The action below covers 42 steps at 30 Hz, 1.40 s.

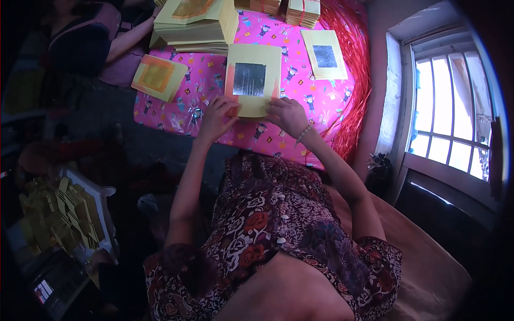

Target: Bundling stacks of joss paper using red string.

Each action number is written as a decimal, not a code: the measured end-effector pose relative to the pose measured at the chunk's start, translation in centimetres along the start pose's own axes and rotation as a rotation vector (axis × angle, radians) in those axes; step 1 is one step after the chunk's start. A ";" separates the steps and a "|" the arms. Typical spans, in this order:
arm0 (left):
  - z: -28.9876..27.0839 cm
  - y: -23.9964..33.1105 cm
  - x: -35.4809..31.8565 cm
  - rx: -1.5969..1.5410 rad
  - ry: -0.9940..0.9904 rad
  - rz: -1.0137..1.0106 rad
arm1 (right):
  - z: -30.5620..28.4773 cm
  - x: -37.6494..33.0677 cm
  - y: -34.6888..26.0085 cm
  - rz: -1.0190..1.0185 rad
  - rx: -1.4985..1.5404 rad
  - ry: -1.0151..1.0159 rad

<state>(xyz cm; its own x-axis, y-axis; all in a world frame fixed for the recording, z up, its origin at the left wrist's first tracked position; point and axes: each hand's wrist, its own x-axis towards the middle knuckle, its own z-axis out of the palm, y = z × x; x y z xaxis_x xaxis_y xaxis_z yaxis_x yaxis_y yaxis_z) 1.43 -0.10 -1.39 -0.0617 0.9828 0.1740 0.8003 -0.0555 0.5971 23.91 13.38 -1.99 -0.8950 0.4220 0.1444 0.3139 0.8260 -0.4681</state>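
Observation:
A pale yellow sheet of joss paper (251,107), with a silver foil square at its middle and orange side edges, lies before me on the pink table cover. Whether it is one sheet or a thin stack, I cannot tell. My left hand (218,116) grips its near left corner, thumb toward the edge and fingers bent over the top. At the near right corner, my right hand (288,114) holds the paper with curled fingers. Right of it lies another silver-faced pile of joss paper (336,70). A gold-faced pile (178,89) lies to the left.
A tall stack of yellow paper (198,36) stands at the far left, tied bundles (303,13) at the back. Red plastic strands (360,101) hang along the table's right side. Another person's arm (131,40) reaches in from the left. A barred window (452,107) is at right.

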 end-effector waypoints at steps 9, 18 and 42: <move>-0.6 -1.3 0.6 -0.059 -0.008 0.038 | 0.0 1.3 0.6 0.116 0.096 0.065; -1.5 -1.2 0.7 -0.184 -0.048 -0.027 | -1.6 2.8 0.6 0.356 0.151 -0.144; -1.3 -3.3 1.4 -0.248 -0.121 -0.076 | -1.6 3.0 1.1 0.466 0.271 -0.143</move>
<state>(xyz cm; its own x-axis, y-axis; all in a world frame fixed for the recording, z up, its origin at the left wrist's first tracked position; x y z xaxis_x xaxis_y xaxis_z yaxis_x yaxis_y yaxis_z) -2.06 1.23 -2.08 -0.0325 0.9988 0.0356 0.6248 -0.0075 0.7808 22.10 16.13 -0.69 -0.7209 0.6493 -0.2424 0.6111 0.4305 -0.6642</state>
